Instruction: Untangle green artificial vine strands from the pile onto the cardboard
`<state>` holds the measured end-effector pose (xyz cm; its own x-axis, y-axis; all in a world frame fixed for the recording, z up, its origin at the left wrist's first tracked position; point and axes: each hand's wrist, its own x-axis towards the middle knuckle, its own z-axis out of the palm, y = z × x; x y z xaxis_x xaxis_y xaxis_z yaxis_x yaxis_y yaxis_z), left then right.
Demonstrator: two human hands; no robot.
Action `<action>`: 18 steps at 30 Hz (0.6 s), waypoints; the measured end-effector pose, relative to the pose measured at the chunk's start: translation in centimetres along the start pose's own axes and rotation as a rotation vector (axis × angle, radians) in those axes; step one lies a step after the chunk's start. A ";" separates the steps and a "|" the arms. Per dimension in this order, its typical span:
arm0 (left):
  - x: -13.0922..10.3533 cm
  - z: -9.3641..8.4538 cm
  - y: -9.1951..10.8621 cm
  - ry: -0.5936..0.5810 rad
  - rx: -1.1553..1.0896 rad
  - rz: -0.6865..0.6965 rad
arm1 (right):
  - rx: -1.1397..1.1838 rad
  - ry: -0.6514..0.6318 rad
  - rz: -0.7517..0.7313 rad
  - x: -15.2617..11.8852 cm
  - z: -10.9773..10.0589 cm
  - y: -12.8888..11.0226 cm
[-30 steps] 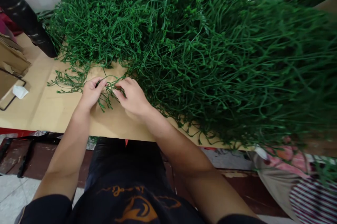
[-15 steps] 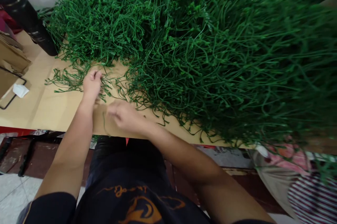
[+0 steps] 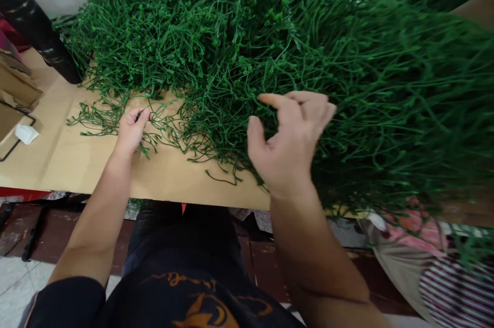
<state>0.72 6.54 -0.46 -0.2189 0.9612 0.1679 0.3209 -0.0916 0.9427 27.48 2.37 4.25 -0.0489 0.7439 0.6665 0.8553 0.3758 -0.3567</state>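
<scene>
A large heap of thin green plant stems (image 3: 200, 45) with small forked tips covers the back and right of the cardboard-topped table (image 3: 88, 163). My left hand (image 3: 133, 127) rests low over the tabletop with thumb and forefinger pinched on a green stem; its other fingers curl out of sight. Loose stems (image 3: 101, 116) lie spread on both sides of that hand. Above the near edge of the heap is my right hand (image 3: 293, 138), fingers apart and slightly bent, with nothing in its grasp.
A black bottle (image 3: 46, 35) leans at the back left against a white wall. Beside it are a cardboard box (image 3: 15, 81) and a crumpled white tissue (image 3: 27, 133). At the lower right, a person's striped clothing (image 3: 459, 292) shows near the table edge.
My right hand has moved right and away from me, from beside my left hand to over the heap, and its fingers have opened. My left hand has barely moved.
</scene>
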 end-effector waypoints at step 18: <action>-0.5 1.5 0.7 -0.069 0.107 -0.058 | 0.571 -0.731 -0.101 -0.4 9.1 -6.3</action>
<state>2.40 6.38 -0.30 -0.1770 0.9801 0.0898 0.4066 -0.0103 0.9136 17.39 4.78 0.26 -0.5878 0.7829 0.2039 0.4553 0.5284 -0.7166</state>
